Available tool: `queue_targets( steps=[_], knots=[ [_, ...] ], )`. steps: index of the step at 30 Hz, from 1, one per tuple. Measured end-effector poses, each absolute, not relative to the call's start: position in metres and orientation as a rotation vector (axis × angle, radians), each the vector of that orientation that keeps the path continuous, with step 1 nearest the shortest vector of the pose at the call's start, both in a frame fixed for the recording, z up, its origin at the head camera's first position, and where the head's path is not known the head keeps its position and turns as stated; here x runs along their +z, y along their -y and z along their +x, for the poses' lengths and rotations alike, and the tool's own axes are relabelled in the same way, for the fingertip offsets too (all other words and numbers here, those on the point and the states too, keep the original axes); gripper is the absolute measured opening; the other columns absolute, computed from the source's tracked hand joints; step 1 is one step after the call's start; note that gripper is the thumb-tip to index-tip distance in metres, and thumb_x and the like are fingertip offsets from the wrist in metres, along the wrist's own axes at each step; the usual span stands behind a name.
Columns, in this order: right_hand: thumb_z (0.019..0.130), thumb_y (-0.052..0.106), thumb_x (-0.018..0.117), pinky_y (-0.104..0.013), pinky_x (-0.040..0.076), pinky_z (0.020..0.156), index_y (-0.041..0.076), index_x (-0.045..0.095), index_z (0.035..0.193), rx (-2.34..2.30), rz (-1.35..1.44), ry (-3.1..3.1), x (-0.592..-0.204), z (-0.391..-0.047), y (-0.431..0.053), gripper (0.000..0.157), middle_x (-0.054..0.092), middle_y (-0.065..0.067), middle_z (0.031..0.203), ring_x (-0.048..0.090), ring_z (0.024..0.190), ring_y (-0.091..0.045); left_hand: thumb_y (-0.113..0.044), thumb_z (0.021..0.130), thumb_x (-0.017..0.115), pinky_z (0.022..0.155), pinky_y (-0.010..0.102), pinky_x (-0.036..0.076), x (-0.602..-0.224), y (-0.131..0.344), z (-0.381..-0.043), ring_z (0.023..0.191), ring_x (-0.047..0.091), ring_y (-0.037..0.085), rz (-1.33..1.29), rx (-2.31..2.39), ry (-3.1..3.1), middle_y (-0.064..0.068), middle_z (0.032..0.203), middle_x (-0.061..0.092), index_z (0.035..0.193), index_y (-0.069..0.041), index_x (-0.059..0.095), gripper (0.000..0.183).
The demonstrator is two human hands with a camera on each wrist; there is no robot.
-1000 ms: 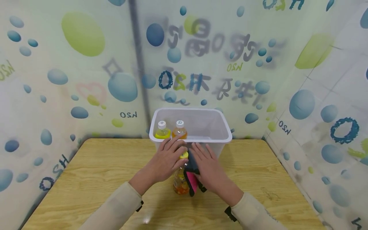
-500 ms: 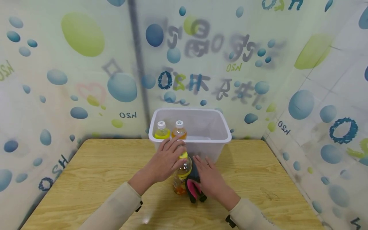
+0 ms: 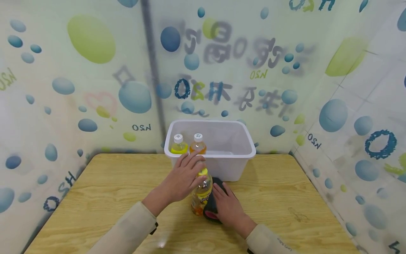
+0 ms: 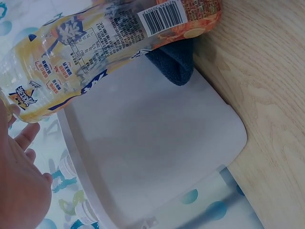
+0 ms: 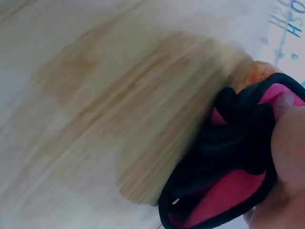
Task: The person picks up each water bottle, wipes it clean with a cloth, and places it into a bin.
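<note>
A clear plastic drink bottle (image 3: 198, 203) with a yellow label and yellow cap (image 3: 203, 171) stands upright on the table, in front of the bin. My left hand (image 3: 181, 179) pinches it at the cap from above. In the left wrist view the bottle (image 4: 102, 52) shows its printed label and barcode. Against the bottle's right side my right hand (image 3: 231, 209) holds a dark cloth (image 3: 210, 206) with a pink inner face. In the right wrist view the cloth (image 5: 224, 143) is folded loosely, with my thumb on the pink side; the other fingers are mostly hidden there.
Behind the bottle a white plastic bin (image 3: 225, 167) stands near the table's back edge. Inside its left part are a bottle of yellow drink (image 3: 179, 148) and a bottle of orange drink (image 3: 198, 145), both white-capped. A bubble-printed sheet (image 3: 209, 77) hangs behind the wooden table (image 3: 127, 187).
My right hand has slid down along the bottle with the cloth, from near the cap to the lower part. The left hand has stayed on the cap, and the bottle has hardly moved.
</note>
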State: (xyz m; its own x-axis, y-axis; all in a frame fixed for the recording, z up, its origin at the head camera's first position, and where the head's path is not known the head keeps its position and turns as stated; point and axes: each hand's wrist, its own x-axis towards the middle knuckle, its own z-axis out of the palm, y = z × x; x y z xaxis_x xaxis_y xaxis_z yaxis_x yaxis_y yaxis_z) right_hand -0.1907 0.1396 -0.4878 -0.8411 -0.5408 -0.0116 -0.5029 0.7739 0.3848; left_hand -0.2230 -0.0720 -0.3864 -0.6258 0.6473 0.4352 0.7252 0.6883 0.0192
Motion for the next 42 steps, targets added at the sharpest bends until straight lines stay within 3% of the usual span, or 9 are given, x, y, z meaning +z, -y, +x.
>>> queue_targets(
  steps=[8, 17, 23, 29, 37, 42],
  knots=[
    [0.087, 0.055, 0.063, -0.043, 0.021, 0.121, 0.012, 0.047, 0.144, -0.578, 0.832, 2.878, -0.489, -0.190, -0.138, 0.073, 0.039, -0.001, 0.155, 0.029, 0.148, -0.018, -0.047, 0.103, 0.035, 0.117, 0.051, 0.024, -0.386, 0.072, -0.222, 0.149, 0.023, 0.026, -1.057, -0.270, 2.525, 0.001, 0.142, 0.046, 0.126, -0.019, 0.053, 0.040],
    [0.087, 0.039, 0.070, -0.046, 0.022, 0.121, 0.005, 0.043, 0.146, -0.167, 0.801, 2.868, -0.464, -0.188, -0.141, 0.073, 0.040, -0.008, 0.155, 0.033, 0.146, -0.023, -0.049, 0.104, 0.027, 0.116, 0.053, 0.025, -0.387, 0.072, -0.222, 0.149, 0.023, 0.027, -1.065, -0.284, 2.517, 0.002, 0.141, 0.047, 0.127, -0.017, 0.053, 0.047],
    [0.088, 0.041, 0.069, -0.046, 0.023, 0.120, 0.005, 0.045, 0.145, -0.016, 0.752, 2.829, -0.440, -0.185, -0.143, 0.071, 0.044, -0.005, 0.153, 0.038, 0.144, -0.022, -0.047, 0.104, 0.033, 0.117, 0.051, 0.023, -0.387, 0.072, -0.221, 0.149, 0.023, 0.027, -1.059, -0.287, 2.532, 0.002, 0.142, 0.046, 0.129, -0.016, 0.053, 0.044],
    [0.084, 0.027, 0.075, -0.049, 0.024, 0.119, 0.004, 0.047, 0.143, 0.057, 0.758, 2.780, -0.422, -0.185, -0.145, 0.069, 0.046, -0.007, 0.151, 0.039, 0.143, -0.022, -0.044, 0.102, 0.041, 0.118, 0.052, 0.022, -0.386, 0.071, -0.220, 0.150, 0.021, 0.026, -1.048, -0.300, 2.558, 0.002, 0.142, 0.046, 0.131, -0.015, 0.053, 0.043],
    [0.077, 0.020, 0.082, -0.049, 0.022, 0.120, 0.007, 0.046, 0.144, 0.158, 0.740, 2.685, -0.395, -0.187, -0.142, 0.077, 0.045, -0.006, 0.151, 0.038, 0.144, -0.022, -0.045, 0.103, 0.039, 0.118, 0.052, 0.021, -0.385, 0.072, -0.220, 0.150, 0.020, 0.025, -1.043, -0.291, 2.564, 0.001, 0.142, 0.046, 0.131, -0.018, 0.052, 0.042],
    [0.075, 0.028, 0.084, -0.047, 0.023, 0.120, 0.008, 0.043, 0.146, 0.024, 0.740, 2.651, -0.379, -0.183, -0.135, 0.085, 0.042, -0.006, 0.154, 0.036, 0.145, -0.021, -0.047, 0.104, 0.035, 0.118, 0.052, 0.022, -0.387, 0.071, -0.220, 0.151, 0.019, 0.025, -1.040, -0.270, 2.548, 0.002, 0.141, 0.046, 0.131, -0.018, 0.053, 0.044]
  ],
)
